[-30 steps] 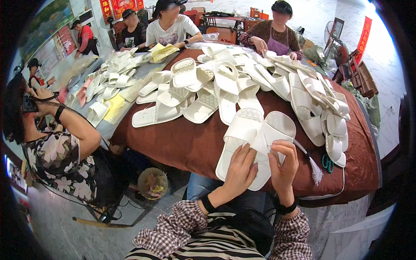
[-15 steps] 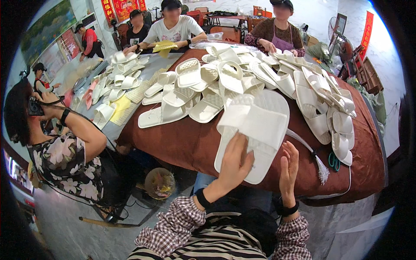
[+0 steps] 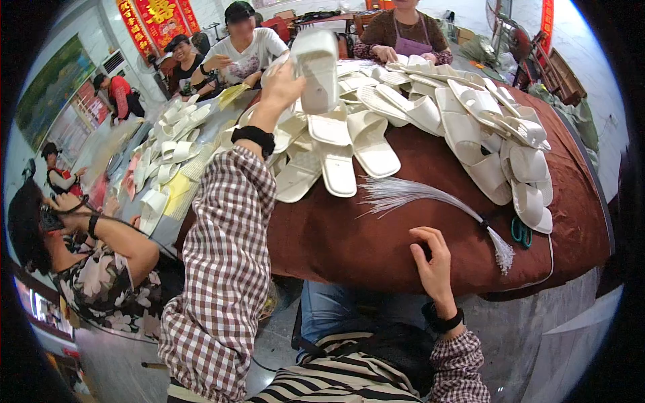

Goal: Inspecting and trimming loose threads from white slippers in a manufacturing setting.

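The left hand (image 3: 282,84) is stretched out toward twelve o'clock, well above the table, its fingers closed around a pair of white slippers (image 3: 316,70) held stacked together, soles outward. The checked sleeve (image 3: 225,262) runs up to a black wristband just below that hand. The right hand (image 3: 433,265) rests at five o'clock on the maroon tablecloth (image 3: 376,235), fingers loosely open and holding nothing. At two o'clock from this hand lies a bundle of thin white plastic ties (image 3: 430,195), fanned out to the left. Green-handled scissors (image 3: 521,232) lie at three o'clock, near the bundle's knotted end. A heap of white slippers (image 3: 470,114) covers the far table.
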{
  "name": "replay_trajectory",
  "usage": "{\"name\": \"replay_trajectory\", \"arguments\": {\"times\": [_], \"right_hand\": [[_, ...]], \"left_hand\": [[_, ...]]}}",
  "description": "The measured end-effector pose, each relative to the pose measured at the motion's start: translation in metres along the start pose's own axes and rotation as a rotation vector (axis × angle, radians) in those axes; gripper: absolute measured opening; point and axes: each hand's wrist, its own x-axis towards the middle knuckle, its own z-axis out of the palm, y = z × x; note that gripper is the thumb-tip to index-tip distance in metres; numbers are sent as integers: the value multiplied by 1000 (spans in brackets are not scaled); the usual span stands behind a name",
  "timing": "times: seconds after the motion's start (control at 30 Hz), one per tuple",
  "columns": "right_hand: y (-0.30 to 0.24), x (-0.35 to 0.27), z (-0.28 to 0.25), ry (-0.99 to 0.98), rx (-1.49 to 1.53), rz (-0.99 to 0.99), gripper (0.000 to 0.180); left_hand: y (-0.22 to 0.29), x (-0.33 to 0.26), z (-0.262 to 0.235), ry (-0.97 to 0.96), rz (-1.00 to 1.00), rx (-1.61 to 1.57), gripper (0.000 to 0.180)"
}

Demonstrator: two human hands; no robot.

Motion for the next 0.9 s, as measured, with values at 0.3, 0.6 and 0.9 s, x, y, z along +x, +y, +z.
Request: {"name": "replay_trajectory", "arguments": {"times": [0.3,0.6,0.9], "right_hand": [[2,-2,-6,-17,-43,-4,18],[11,10,-10,-82,133,39,19],[79,89,-108,479,551,459,40]], "left_hand": [[40,-114,71,-107,374,-131,50],[90,-259,66,-542,329,-378,49],[84,-279,87,-403,360,-291,47]]}}
